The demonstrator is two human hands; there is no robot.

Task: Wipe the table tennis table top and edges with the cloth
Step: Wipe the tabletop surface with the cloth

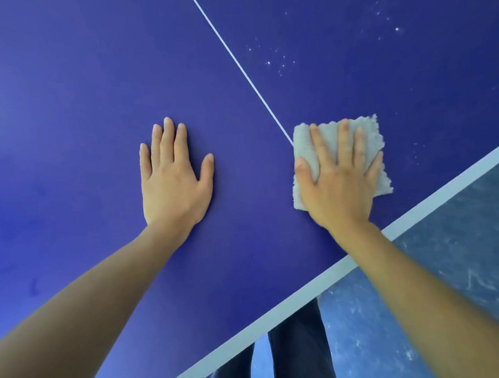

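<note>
Both hands are lying flat on the table [245, 247]: I'm bracing the left hand [174, 178], fingers straight, nearly together, and pressing the cloth [303, 145] under the right hand [340, 184], fingers spread, at three o'clock of it, near the edge [305, 290]. I'm favouring even pressure and overlapping strokes toward twelve o'clock, where specks [279, 63] are showing.

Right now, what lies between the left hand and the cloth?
Head view: bare blue table top between left hand and cloth; a white line meets the cloth's edge.
</note>
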